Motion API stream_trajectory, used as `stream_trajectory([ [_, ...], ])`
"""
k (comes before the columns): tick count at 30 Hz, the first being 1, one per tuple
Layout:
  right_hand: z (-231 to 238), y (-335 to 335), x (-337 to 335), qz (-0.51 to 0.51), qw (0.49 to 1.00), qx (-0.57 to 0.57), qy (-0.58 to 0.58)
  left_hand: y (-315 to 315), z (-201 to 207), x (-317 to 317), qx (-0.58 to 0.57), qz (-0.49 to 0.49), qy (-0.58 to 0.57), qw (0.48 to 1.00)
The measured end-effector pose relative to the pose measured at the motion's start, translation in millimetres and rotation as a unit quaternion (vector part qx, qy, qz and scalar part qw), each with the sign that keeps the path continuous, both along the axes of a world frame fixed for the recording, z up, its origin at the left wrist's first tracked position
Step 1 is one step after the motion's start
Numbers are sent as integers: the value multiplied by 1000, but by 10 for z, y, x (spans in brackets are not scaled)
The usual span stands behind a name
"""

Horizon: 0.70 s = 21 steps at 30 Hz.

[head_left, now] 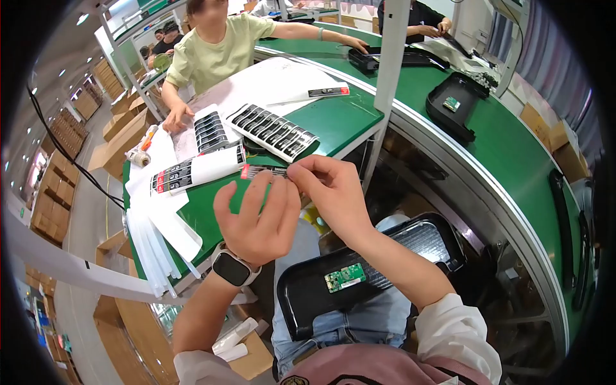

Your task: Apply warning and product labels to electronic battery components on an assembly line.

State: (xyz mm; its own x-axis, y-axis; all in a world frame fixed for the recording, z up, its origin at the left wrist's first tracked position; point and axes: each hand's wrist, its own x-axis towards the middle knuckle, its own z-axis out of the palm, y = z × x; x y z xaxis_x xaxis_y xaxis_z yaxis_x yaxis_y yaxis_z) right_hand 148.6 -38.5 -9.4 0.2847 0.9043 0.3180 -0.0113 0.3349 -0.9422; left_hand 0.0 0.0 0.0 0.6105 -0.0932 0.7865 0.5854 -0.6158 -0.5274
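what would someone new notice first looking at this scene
Dead centre, the left hand, with a smartwatch on its wrist, and the right hand pinch a narrow label strip between them. Below, a black tray on the person's lap carries a small green circuit board. Behind the hands, sheets of black-and-white labels lie on the green table.

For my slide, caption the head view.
Both hands, left hand and right hand, pinch a label strip above a lap tray holding a circuit board.

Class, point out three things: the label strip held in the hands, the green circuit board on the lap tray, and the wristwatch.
label strip (pixel 262 171), head view, its red left end.
green circuit board (pixel 345 277), head view, board centre.
wristwatch (pixel 231 267), head view, dark face.
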Motion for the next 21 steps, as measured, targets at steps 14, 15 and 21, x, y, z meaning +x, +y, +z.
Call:
stream_trajectory([
  [14,-605,-1261,1024,-122,834,62,-535,-139,-2000,-671,-759,32,93,644],
  [15,-619,-1319,1039,-121,829,59,-543,-136,-2007,-686,-782,46,92,614],
  [21,-487,-1481,1023,-146,846,51,-511,-195,-1454,-541,-535,-50,-6,844],
])
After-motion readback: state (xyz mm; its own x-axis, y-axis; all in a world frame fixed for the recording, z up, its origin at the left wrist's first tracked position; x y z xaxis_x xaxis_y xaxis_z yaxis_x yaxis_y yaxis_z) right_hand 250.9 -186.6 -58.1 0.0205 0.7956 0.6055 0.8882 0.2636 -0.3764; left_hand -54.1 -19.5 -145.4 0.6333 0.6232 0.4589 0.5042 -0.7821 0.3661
